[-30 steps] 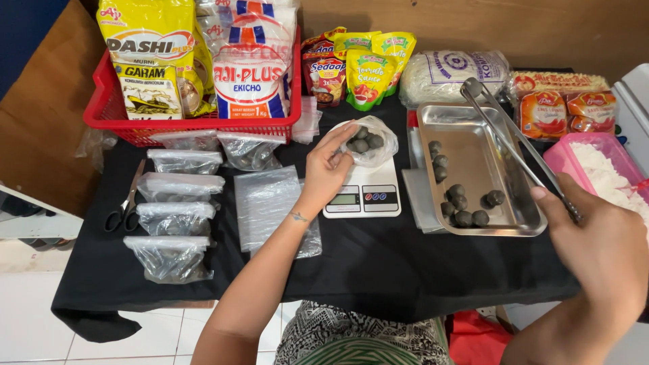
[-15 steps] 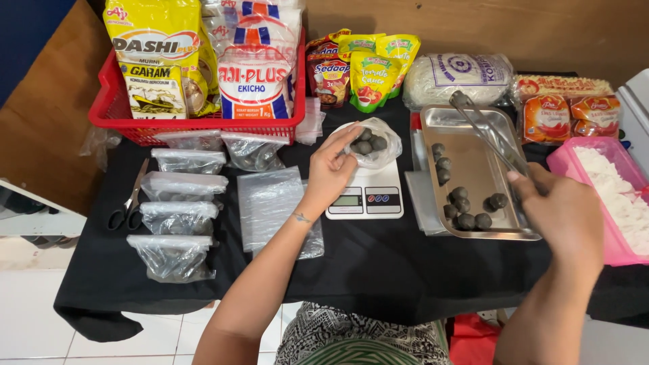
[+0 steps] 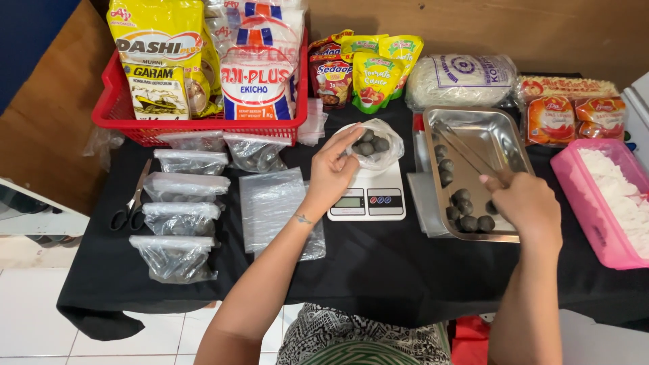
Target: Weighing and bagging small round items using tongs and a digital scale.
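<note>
Nearest the camera, both forearms reach out over the black-draped worktop (image 3: 378, 270). The right hand (image 3: 524, 203) sits over the near right part of the steel tray (image 3: 503, 132), its grip closed around the handle end of metal tongs (image 3: 466, 152). The tongs' long axis runs up and to the left from that hand, across the tray, with the tips hanging above the far left part; I cannot tell whether the tips are spread or pressed together.

The dark balls (image 3: 466, 216) lie along the tray's left side and its near left corner, so the closest ones are just left of the right hand and nearer the person than the tong tips.

To the left, the left hand (image 3: 334, 169) pinches the near edge of a clear plastic bag (image 3: 378, 145), holding its mouth open. The bag sits on the white kitchen scale (image 3: 368, 196) and already holds a few dark balls. It lies left of the tray, just beside it, so the line from tray to bag runs leftward and slightly away.

Further left lie a stack of empty clear bags (image 3: 274, 203), 4 filled bags (image 3: 179, 220) in a column, and scissors (image 3: 132, 209). At the far edge stands a red basket (image 3: 111, 118).
</note>
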